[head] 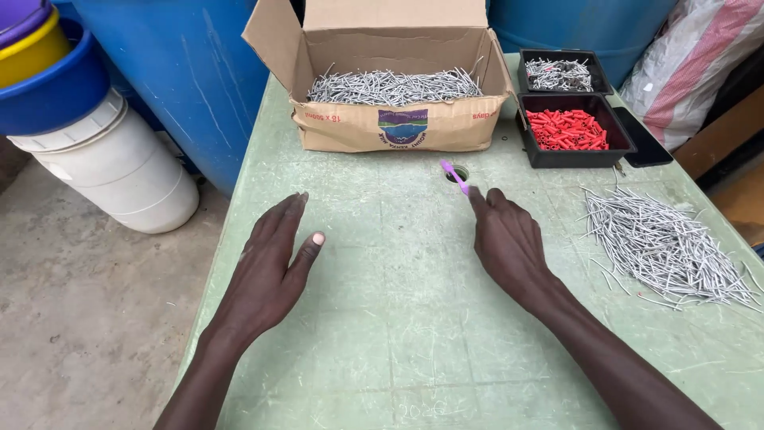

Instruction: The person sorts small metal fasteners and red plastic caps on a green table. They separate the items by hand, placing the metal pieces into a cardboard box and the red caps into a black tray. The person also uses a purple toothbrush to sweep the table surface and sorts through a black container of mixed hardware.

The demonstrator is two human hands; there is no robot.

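Note:
My left hand hovers flat over the pale green table, fingers together and extended, holding nothing. My right hand reaches forward and pinches a small purple plastic piece between its fingertips, just beside a round hole in the tabletop. A heap of loose silver nails lies to the right of that hand.
An open cardboard box of nails stands at the back. Black trays hold red plastic plugs and more nails. Blue drums, a white bucket and a sack surround the table.

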